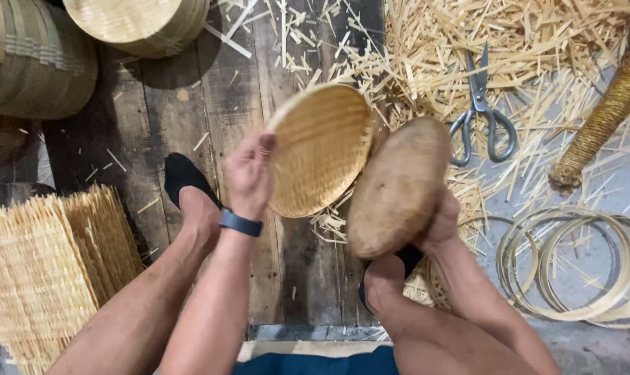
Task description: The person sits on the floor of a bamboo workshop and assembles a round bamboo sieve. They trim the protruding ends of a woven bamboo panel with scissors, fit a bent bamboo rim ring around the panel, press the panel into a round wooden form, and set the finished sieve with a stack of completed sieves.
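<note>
— Holding anything big? 
— Right hand [443, 226] grips a rounded wooden mould [398, 187] from beneath; probably heavy, stiff. 
— And left hand [249, 173]? 
— Fingers closed on the rim of a woven bamboo tray [322, 149], just beside; likely light, springy, best held by its rim.

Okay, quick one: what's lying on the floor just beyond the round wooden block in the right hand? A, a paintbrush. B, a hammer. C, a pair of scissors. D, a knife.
C: a pair of scissors lies on the bamboo offcuts, just past the round wooden block that the right hand holds.
</note>
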